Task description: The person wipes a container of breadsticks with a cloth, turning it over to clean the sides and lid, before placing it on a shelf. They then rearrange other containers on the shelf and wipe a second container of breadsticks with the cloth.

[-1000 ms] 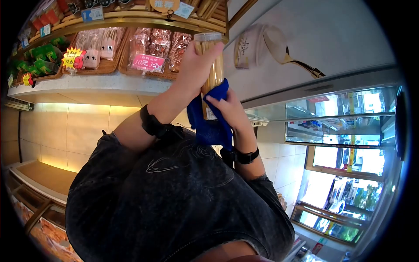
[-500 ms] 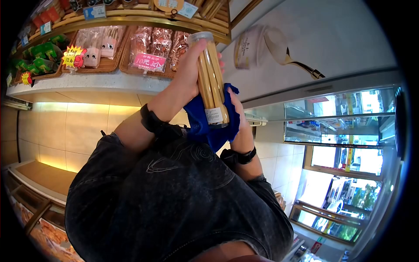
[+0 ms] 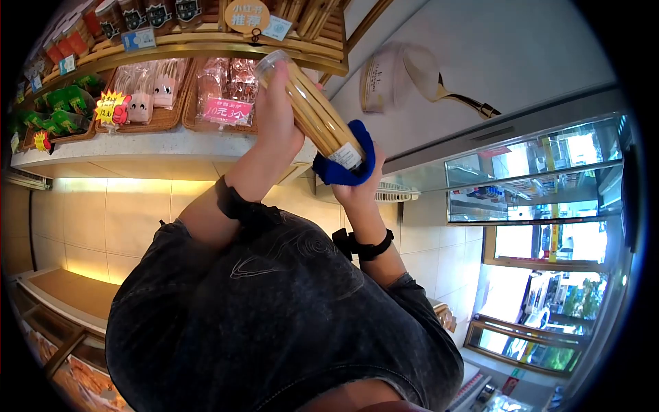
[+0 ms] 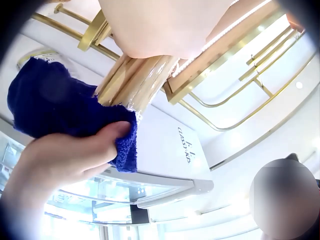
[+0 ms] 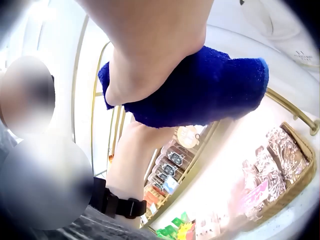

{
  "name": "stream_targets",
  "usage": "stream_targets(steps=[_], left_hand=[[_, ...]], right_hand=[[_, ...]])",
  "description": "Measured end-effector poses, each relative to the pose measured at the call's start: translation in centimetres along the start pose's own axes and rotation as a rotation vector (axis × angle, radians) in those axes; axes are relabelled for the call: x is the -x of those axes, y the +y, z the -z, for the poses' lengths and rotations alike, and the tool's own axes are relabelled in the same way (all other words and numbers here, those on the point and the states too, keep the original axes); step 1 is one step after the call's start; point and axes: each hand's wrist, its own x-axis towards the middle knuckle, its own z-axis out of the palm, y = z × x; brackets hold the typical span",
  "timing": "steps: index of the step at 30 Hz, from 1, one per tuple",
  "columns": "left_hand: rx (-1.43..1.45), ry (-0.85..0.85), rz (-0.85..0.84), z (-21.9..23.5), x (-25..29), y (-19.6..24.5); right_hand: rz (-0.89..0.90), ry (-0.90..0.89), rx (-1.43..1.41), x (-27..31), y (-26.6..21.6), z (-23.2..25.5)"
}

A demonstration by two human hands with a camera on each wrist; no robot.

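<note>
A tall clear jar [image 3: 312, 113] full of pale biscuit sticks is held up at a slant in front of the shelves, lid end up-left. My left hand [image 3: 274, 113] grips its upper half. My right hand [image 3: 357, 189] holds a blue cloth [image 3: 340, 172] cupped around the jar's labelled bottom end. In the left wrist view the jar [image 4: 132, 82] runs out from under my left palm [image 4: 160, 25] into the blue cloth [image 4: 50, 107], which the right hand's fingers [image 4: 60, 160] press. In the right wrist view the blue cloth [image 5: 210, 90] bulges beneath my right hand [image 5: 145, 45].
A wooden shelf [image 3: 171, 51] behind carries wicker baskets of wrapped snacks [image 3: 220, 82] with price tags and jars above. A white counter ledge [image 3: 123, 147] runs under it. A glass display case [image 3: 535, 185] stands to the right, below a wall poster [image 3: 425, 69].
The jar has tilted further, lid end swinging up and left. The right hand has slid the blue cloth from the jar's side down to its bottom end.
</note>
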Motion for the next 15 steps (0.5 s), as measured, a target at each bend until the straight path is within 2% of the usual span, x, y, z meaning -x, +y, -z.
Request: stream_targets(steps=[3, 4, 6, 7, 9, 10, 12, 13, 14, 15], left_hand=[[-0.029, -0.03, -0.031, -0.2, -0.2, -0.1], [-0.05, -0.032, -0.066, -0.3, 0.0, 0.0], [-0.057, -0.061, -0.083, -0.4, 0.1, 0.1], [-0.057, -0.086, -0.105, -0.5, 0.1, 0.2], [-0.032, -0.136, -0.081, -0.3, 0.2, 0.2], [-0.004, -0.183, -0.058, -0.2, 0.3, 0.2], [-0.051, -0.197, -0.055, -0.5, 0.7, 0.0], [-0.098, -0.21, -0.046, -0.5, 1.1, -0.2], [-0.101, -0.21, -0.042, -0.6, 1.5, -0.3], [-0.163, -0.251, -0.08, -0.8, 1.8, -0.3]], right_hand=[[-0.171, 0.054, -0.222, -0.7, -0.1, -0.1], [-0.415, -0.025, -0.408, -0.9, -0.7, 0.3], [-0.71, -0.096, -0.549, -1.6, -0.7, 1.0], [-0.71, -0.09, -0.552, -1.6, 0.1, 1.1], [-0.969, -0.257, -0.869, -1.0, 2.1, 1.2], [-0.968, -0.257, -0.87, -1.9, 0.4, 2.0], [-0.517, -0.522, -0.215, -4.0, -4.6, 3.8], [-0.354, -0.435, -0.029, -3.6, -4.8, 3.3], [-0.343, -0.396, -0.008, -3.4, -5.1, 3.1], [-0.393, -0.428, -0.111, -3.3, -4.5, 3.1]])
